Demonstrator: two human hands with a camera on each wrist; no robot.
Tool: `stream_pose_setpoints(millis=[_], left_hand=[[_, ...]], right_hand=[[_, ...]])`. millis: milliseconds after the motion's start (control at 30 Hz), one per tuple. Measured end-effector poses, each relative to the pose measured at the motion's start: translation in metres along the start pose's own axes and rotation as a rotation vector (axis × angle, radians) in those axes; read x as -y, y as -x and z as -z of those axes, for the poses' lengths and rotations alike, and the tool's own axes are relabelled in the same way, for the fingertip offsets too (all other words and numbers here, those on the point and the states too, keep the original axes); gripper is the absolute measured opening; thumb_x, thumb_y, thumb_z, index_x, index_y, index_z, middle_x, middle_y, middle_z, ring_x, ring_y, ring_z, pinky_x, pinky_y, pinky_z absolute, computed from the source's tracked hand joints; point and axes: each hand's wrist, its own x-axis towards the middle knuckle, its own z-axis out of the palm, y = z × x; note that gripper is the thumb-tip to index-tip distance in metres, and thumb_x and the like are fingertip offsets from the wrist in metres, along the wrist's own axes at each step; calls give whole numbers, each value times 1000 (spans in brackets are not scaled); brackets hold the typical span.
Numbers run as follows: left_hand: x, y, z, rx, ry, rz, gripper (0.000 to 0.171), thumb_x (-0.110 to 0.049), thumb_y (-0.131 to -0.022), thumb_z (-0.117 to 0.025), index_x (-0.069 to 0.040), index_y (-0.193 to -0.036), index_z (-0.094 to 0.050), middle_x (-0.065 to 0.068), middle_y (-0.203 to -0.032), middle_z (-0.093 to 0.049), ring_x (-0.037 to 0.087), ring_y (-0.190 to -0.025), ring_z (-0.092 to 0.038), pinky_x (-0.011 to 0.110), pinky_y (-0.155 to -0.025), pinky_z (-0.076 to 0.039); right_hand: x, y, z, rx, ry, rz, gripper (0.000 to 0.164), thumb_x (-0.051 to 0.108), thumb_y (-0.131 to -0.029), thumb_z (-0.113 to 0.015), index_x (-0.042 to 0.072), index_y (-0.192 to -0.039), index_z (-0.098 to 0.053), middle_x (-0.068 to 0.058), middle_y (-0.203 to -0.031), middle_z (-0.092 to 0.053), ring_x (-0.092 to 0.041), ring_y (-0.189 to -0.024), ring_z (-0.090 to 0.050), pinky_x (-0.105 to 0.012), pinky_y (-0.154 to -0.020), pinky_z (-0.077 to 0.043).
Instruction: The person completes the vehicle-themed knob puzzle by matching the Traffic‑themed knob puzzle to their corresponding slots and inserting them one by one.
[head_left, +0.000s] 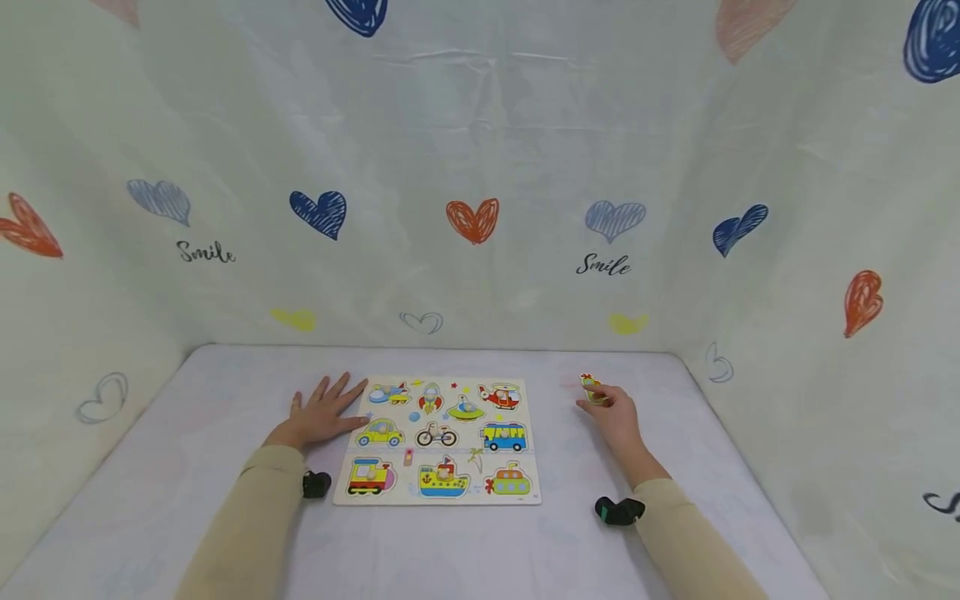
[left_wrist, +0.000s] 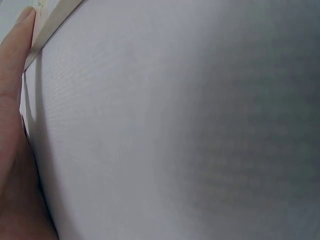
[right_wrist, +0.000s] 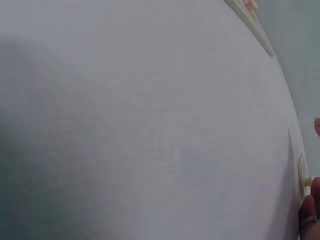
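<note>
A wooden puzzle board (head_left: pixel 435 450) with vehicle pictures lies flat on the table, several of its pieces showing small knobs. My left hand (head_left: pixel 321 415) rests with spread fingers at the board's left edge; in the left wrist view the thumb (left_wrist: pixel 17 55) is on the board's rim (left_wrist: pixel 55 22). Right of the board, my right hand (head_left: pixel 617 421) pinches a small yellow-green puzzle piece (head_left: pixel 588 381) with a red end, partly hidden by the fingers. In the right wrist view this piece shows edge-on (right_wrist: pixel 301 175) beside the fingertips, its knob facing the hand.
The table (head_left: pixel 420 554) has a white cover. White cloth walls (head_left: pixel 480 283) printed with hearts rise behind it and on both sides. Dark wrist cameras sit at the left wrist (head_left: pixel 317 484) and right wrist (head_left: pixel 619 511), close over the table.
</note>
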Motion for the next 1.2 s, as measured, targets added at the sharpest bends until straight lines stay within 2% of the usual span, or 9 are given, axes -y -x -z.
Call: stream_pose_setpoints(millis=[267, 600, 900, 1200], left_hand=[[-2, -4, -2, 4, -2, -9, 86, -64, -89, -54, -16, -155, -26, 21, -160, -9, 50, -143, 3, 74, -103, 8], [-3, -6, 1, 4, 3, -6, 86, -63, -89, -54, -15, -155, -26, 21, -160, -8, 50, -143, 4, 74, -103, 9], [0, -2, 4, 11, -4, -7, 86, -64, -89, -53, -15, -155, -26, 22, -160, -8, 51, -142, 3, 75, -102, 8], [3, -5, 0, 8, -14, 2, 86, -63, -90, -53, -14, -155, -26, 22, -160, -8, 51, -142, 3, 75, -102, 9]], right_hand=[[-12, -7, 5, -50, -39, -65, 38, 12, -86, -76, 0, -121, -67, -14, -106, -59, -24, -93, -48, -30, -74, -40], [-15, -19, 7, -69, -17, -101, 37, 14, -88, -74, 3, -122, -66, -9, -98, -57, -23, -92, -48, -32, -77, -39], [-15, -25, -1, -117, 39, -115, 33, 13, -90, -71, 2, -120, -67, -8, -91, -55, -24, -87, -47, -32, -71, -36], [-11, -22, -4, -155, 105, -157, 30, 14, -92, -68, 2, -120, -68, -12, -94, -58, -27, -88, -50, -33, -70, -36]])
